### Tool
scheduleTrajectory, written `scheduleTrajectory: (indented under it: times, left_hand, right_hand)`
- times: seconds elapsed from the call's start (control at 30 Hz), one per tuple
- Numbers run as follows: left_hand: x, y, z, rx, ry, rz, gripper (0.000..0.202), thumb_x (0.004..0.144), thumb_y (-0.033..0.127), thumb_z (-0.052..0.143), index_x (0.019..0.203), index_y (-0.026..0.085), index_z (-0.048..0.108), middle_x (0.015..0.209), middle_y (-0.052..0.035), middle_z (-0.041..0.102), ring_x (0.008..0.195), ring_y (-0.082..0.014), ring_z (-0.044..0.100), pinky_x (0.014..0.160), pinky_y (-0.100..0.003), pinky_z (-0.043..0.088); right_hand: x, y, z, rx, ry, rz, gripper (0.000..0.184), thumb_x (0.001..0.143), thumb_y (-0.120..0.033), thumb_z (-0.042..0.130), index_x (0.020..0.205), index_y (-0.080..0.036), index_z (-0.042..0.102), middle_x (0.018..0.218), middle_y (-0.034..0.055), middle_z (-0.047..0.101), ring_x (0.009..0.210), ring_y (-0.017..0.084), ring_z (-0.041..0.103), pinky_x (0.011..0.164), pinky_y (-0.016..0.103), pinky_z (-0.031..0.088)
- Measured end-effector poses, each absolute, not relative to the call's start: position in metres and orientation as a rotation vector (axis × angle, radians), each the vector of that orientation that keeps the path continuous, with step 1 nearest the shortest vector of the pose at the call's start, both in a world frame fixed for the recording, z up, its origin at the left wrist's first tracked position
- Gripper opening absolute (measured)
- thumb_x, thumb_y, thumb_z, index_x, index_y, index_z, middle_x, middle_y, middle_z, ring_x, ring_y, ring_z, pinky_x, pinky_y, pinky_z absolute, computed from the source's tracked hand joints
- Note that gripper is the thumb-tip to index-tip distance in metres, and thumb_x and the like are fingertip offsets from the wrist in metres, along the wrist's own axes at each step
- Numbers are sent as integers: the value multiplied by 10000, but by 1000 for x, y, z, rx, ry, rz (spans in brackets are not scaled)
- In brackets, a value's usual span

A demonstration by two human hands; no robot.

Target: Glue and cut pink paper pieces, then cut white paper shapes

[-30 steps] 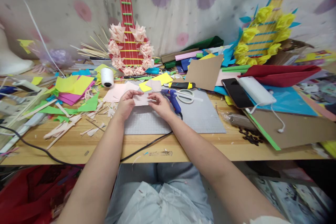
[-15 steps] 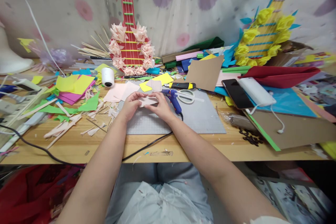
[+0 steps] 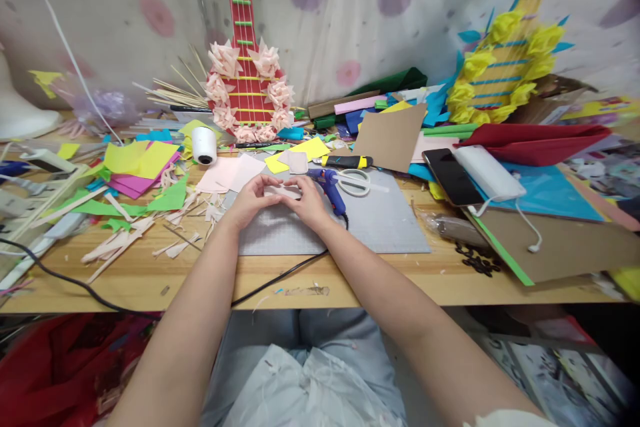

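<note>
My left hand (image 3: 249, 201) and my right hand (image 3: 309, 202) meet over the grey cutting mat (image 3: 380, 223), fingertips pinched together on a small pale pink paper piece (image 3: 281, 192). The paper is folded narrow and mostly hidden by my fingers. A blue glue gun (image 3: 330, 188) lies just right of my right hand, its black cord trailing off the table edge. White-handled scissors (image 3: 354, 182) rest beside it. Pale pink sheets (image 3: 229, 174) lie just beyond my left hand.
A red paper guitar with pink flowers (image 3: 247, 90) and a yellow-flowered one (image 3: 505, 63) lean on the back wall. Coloured paper scraps (image 3: 140, 163) and strips litter the left. A white roll (image 3: 204, 145), a phone (image 3: 451, 177), a power bank (image 3: 487, 172) and cardboard (image 3: 560, 243) sit around.
The pink paper piece has been folded smaller between my fingers. Both hands have closed in toward each other and dropped slightly toward the mat.
</note>
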State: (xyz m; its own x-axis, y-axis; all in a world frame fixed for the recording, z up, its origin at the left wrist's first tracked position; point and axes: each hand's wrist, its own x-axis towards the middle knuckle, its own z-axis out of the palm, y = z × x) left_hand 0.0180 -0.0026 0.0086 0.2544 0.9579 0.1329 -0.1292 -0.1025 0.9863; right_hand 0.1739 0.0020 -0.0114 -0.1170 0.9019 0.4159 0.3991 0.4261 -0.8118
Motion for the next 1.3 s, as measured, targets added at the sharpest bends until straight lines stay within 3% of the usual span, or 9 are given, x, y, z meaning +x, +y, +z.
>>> scheduleTrajectory:
  times: [0.23, 0.4, 0.57, 0.73, 0.87, 1.3]
  left_hand:
    - [19, -1, 5, 1411, 897, 1082, 399, 531, 188, 772, 860, 167, 546, 936, -33, 558, 946, -180, 520, 844, -324, 407]
    - [18, -1, 7, 1430, 956, 1090, 368, 552, 210, 757, 855, 166, 552, 927, -32, 574, 924, -178, 532, 855, -333, 399]
    - [15, -2, 9, 1354, 1018, 1107, 325, 577, 240, 731, 849, 161, 570, 914, -31, 594, 867, -166, 547, 805, -310, 409]
    - [14, -4, 12, 1339, 966, 1132, 323, 586, 274, 744, 846, 163, 586, 903, -36, 606, 883, -173, 552, 818, -311, 402]
    - [14, -5, 13, 1363, 940, 1132, 355, 550, 237, 776, 845, 170, 591, 909, -32, 610, 933, -182, 544, 855, -309, 391]
    - [12, -6, 13, 1227, 858, 1094, 290, 620, 255, 732, 872, 165, 620, 916, -34, 607, 888, -164, 556, 834, -300, 397]
  right_hand:
    - [175, 2, -9, -1222, -1695, 653, 224, 660, -283, 693, 842, -185, 606, 946, 50, 570, 941, 174, 546, 866, 325, 432]
    - [175, 0, -6, -1193, -1697, 688, 163, 733, -319, 613, 837, -194, 596, 940, 43, 566, 954, 165, 543, 882, 327, 430]
    - [176, -2, -7, -1114, -1743, 756, 292, 658, -321, 673, 914, -219, 579, 1028, 47, 526, 1012, 183, 524, 864, 344, 459]
    - [176, 0, -10, -1092, -1714, 854, 262, 670, -250, 643, 921, -226, 573, 1047, 44, 514, 1014, 179, 528, 814, 337, 496]
    - [176, -2, -7, -1045, -1706, 879, 256, 673, -300, 659, 902, -222, 572, 1033, 45, 536, 1029, 187, 525, 843, 355, 491]
    - [177, -1, -5, -999, -1619, 961, 209, 682, -356, 641, 816, -201, 599, 990, 44, 554, 1020, 164, 523, 829, 306, 490]
